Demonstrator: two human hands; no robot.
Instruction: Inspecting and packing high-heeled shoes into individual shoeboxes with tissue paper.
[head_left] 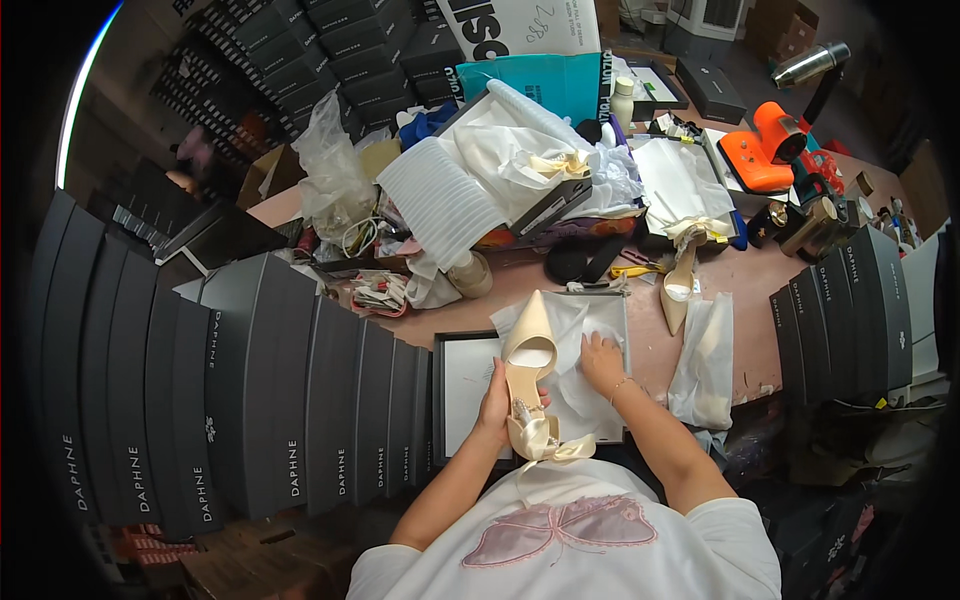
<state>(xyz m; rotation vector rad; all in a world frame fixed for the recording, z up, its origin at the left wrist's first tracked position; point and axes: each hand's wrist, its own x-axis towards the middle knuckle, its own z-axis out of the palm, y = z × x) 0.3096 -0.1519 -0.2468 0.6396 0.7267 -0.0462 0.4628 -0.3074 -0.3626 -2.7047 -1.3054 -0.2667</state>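
Observation:
My left hand [494,402] is closed around the middle of a cream pointed-toe shoe [531,325], toe pointing away from me. White stuffing fills its toe, and a satin ribbon bow hangs at its heel end. To the right, the bent fingers of my right hand [603,364] grip white tissue paper [573,378], which lies in an open shoebox [465,344] below the shoe. A second cream pointed shoe [677,290] rests on the table farther right, beside a white wrapped bundle [706,365].
Dark shoeboxes [255,390] stand in a row on the left, with more shoeboxes [845,315] at right. Beyond my hands are an open box [560,205] with paper, a turquoise box [545,85], an orange tool [765,150] and a white bottle [622,101].

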